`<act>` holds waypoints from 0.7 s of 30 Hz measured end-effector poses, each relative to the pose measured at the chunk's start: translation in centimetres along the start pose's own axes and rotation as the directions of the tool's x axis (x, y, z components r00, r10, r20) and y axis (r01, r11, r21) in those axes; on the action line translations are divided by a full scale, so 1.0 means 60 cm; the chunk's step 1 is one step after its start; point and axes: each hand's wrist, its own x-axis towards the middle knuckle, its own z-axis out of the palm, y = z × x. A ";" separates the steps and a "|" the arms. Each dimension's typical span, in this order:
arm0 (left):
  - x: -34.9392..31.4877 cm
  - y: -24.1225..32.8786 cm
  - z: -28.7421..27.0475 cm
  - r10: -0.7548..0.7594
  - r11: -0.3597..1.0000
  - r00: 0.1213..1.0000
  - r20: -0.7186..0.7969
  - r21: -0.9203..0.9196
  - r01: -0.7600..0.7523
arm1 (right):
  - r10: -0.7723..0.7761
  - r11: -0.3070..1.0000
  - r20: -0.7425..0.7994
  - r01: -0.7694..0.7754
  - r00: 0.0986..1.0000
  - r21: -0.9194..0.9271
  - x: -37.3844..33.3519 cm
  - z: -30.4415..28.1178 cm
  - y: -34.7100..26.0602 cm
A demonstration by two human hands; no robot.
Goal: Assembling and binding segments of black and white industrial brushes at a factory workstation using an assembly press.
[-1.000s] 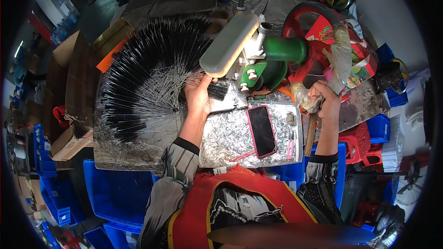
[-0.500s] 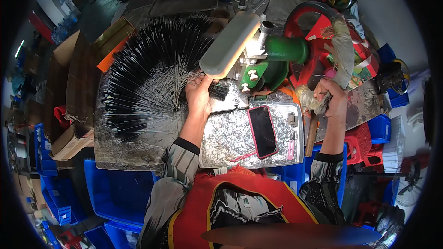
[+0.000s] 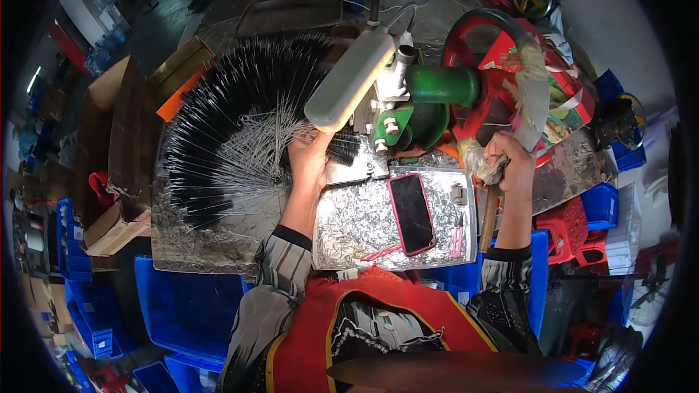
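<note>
My left hand (image 3: pixel 309 163) is closed around a small black-bristled wire brush (image 3: pixel 344 148), which points toward the front of the green machine (image 3: pixel 442 85). Above that hand, a long lamp (image 3: pixel 349 81) hides part of the work. Next to it lies a large fanned pile of black-bristled wire brushes (image 3: pixel 240 94), their looped wire ends heaped toward the hand. My right hand (image 3: pixel 512 164) is wrapped around the cloth-bound handle (image 3: pixel 482 163) by the machine's big red wheel (image 3: pixel 466 40).
In front of me a metal tray (image 3: pixel 349 240) strewn with bits of wire holds a phone (image 3: pixel 411 214) and pink-handled snips (image 3: pixel 457 239). Cardboard boxes (image 3: pixel 105 138) stand at the left. Blue bins (image 3: pixel 186 306) and a red stool (image 3: pixel 561 229) are below the table's edge.
The view has shifted slightly. Both hands keep their grips, the left on the brush at the machine and the right on the wrapped handle.
</note>
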 end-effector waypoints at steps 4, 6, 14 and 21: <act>-0.015 0.013 0.012 -0.142 0.990 0.989 -0.042 -0.024 0.141 | 0.011 1.000 -0.044 -0.012 0.999 -0.018 0.001 0.003 -0.004; -0.019 0.017 0.012 -0.167 0.984 0.985 -0.051 -0.076 0.162 | 0.022 1.000 -0.063 -0.022 0.998 -0.005 -0.006 0.010 -0.001; -0.025 0.021 0.007 -0.133 0.984 0.991 0.017 -0.119 0.134 | 0.007 0.993 0.022 -0.009 1.000 0.122 0.004 -0.016 0.029; -0.015 0.002 -0.013 -0.187 0.982 0.982 0.011 -0.035 0.187 | 0.042 0.997 0.013 -0.043 0.999 0.068 0.008 -0.018 0.009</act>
